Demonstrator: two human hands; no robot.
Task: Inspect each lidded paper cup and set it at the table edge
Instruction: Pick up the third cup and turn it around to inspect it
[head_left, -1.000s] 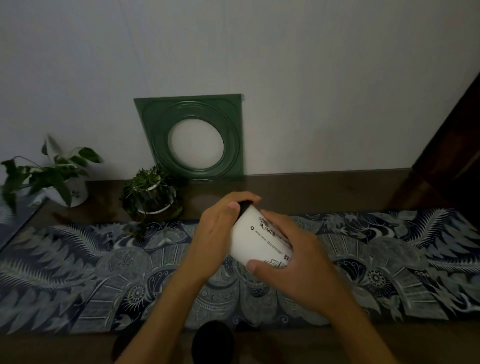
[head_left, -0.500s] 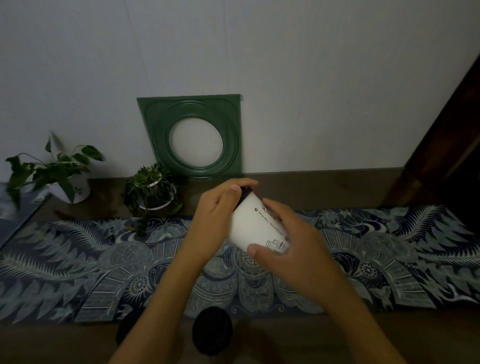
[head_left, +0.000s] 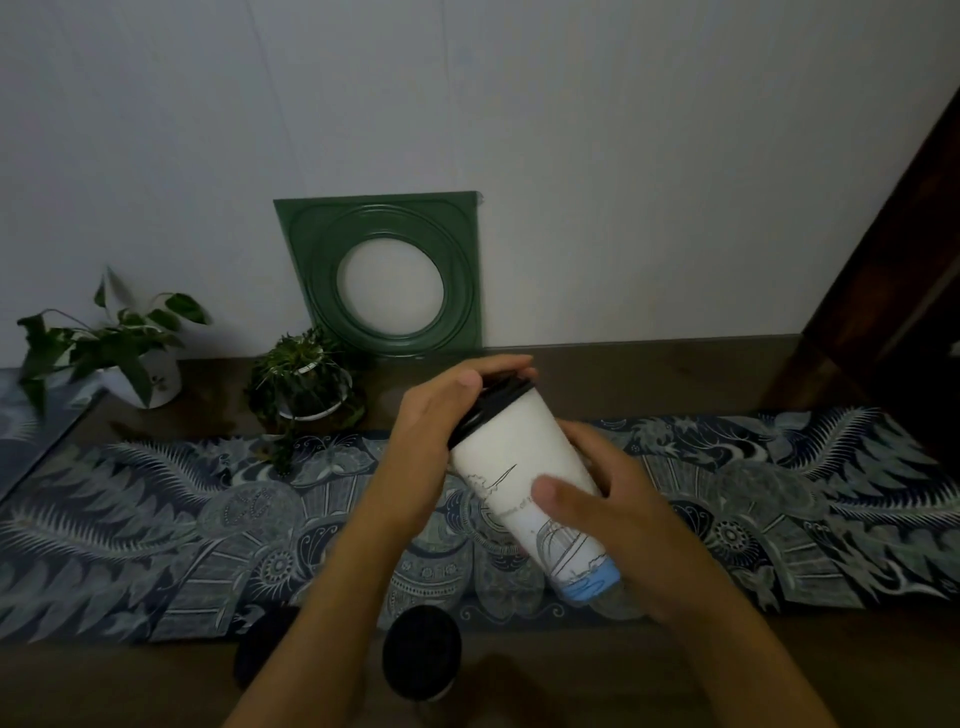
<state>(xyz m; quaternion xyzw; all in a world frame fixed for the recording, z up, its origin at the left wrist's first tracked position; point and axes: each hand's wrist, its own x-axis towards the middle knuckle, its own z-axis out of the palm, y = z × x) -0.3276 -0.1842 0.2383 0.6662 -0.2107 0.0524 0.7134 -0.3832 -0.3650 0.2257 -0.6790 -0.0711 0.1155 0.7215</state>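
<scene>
A white paper cup with a black lid is held tilted above the middle of the table, over the patterned cloth. The left hand curls its fingers around the lid; the right hand wraps the cup's lower body, thumb pressed on the print. Two more lidded cups stand at the table's near edge.

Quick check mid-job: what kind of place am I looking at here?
Most likely a home, at a dark wooden table pushed against a plain wall. A patterned blue cloth runner, two small potted plants and a green decorative frame leaning on the wall suggest a domestic room, dimly lit.
</scene>
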